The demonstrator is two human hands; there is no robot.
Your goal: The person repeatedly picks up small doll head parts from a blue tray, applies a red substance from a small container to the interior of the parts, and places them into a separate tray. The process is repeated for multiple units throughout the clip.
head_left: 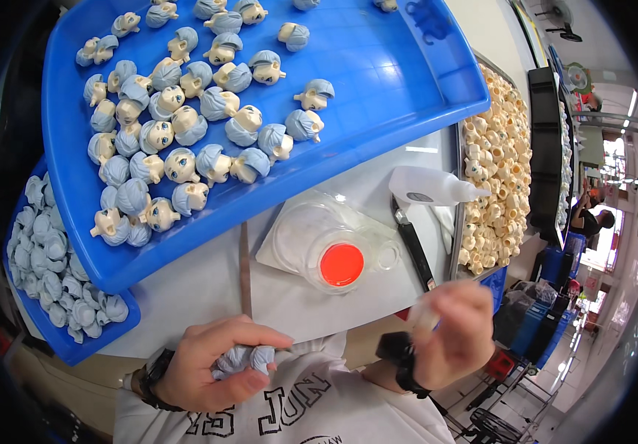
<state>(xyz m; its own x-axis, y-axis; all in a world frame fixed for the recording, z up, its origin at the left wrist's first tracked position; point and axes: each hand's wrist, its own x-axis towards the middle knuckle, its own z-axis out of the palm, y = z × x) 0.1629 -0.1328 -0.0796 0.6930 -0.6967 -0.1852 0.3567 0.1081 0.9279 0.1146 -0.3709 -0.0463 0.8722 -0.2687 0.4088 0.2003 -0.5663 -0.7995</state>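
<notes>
My left hand (211, 364) is closed around small blue-grey doll hair pieces (243, 360), held low in front of my shirt. My right hand (458, 329) is raised to the right, near the corner of the pale parts tray, and smeared by motion. Between its bent fingers sits a small cream piece (424, 320), too blurred to name. Beyond my hands, a large blue tray (378, 140) holds many doll heads (180, 164) with blue-grey hair. Loose hair pieces (52, 248) fill a smaller blue bin (128, 309) on the left.
A clear container with a red disc (342, 264) stands mid-table on a white pad. Right of it are a white squeeze bottle (430, 185) and a black-handled knife (415, 251). A metal tray (455, 251) holds cream doll parts (493, 170). A thin brown strip (245, 270) lies left.
</notes>
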